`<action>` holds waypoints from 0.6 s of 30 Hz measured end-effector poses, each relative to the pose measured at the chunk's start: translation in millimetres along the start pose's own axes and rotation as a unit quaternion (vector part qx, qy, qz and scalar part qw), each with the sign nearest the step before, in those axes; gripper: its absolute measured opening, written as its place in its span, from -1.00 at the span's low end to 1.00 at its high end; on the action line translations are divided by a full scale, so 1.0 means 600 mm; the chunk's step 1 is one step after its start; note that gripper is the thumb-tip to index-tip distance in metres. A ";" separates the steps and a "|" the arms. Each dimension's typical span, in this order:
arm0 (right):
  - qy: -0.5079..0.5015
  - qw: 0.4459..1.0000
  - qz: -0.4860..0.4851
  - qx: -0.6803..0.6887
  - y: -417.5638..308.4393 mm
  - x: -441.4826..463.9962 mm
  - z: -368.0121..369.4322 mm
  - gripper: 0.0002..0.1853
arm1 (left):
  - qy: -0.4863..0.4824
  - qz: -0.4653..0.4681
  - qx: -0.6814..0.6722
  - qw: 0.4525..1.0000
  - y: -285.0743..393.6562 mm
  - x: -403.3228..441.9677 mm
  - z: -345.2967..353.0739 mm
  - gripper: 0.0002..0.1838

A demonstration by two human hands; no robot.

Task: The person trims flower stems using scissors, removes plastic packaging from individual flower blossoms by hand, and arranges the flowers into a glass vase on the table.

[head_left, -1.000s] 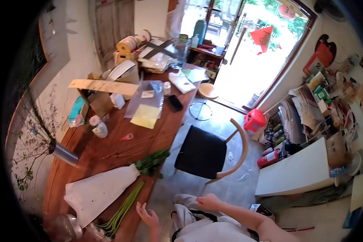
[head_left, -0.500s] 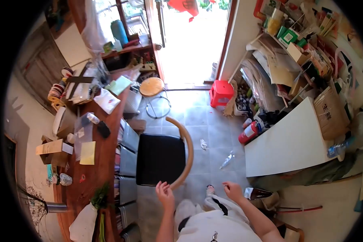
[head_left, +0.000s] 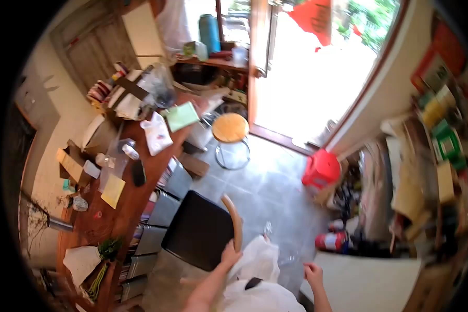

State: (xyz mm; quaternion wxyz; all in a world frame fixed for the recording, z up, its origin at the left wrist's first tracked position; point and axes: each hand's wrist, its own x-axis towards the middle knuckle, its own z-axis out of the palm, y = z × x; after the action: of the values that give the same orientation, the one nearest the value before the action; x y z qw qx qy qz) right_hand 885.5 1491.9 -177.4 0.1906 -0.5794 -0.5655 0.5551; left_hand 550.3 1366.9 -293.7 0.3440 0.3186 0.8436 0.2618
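A chair (head_left: 197, 230) with a black seat and a curved wooden backrest (head_left: 233, 218) stands in front of me on the left. My left hand (head_left: 231, 256) is closed around the near end of that backrest; its fingertips are partly hidden. My right hand (head_left: 312, 271) hangs in the air on the other side of my body, above the floor beside a white panel (head_left: 369, 278). Its fingers are loosely curled in, and nothing shows in them.
A long wooden table (head_left: 117, 208) along the left holds boxes, papers and wrapped greenery (head_left: 109, 248). A round stool (head_left: 230, 128) and a red plastic stool (head_left: 321, 167) stand near the open doorway. Piled materials and a fire extinguisher (head_left: 332, 241) line the right side.
My left hand has gone from beside the chair's backrest to holding it. My view has swung left, so the doorway sits further right. The right hand has stayed free, its fingers curled.
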 end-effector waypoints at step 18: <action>-0.179 0.877 -0.239 -0.376 -0.445 0.955 0.266 -0.63 | 0.257 -0.219 -0.110 0.935 0.082 0.309 -0.036 -0.43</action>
State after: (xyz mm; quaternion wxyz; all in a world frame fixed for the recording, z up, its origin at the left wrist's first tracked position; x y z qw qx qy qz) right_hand 483.2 2000.3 -245.7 -0.0190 -0.3450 -0.8775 0.3326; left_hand 447.6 1527.7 -324.4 0.1971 0.0077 0.9182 0.3437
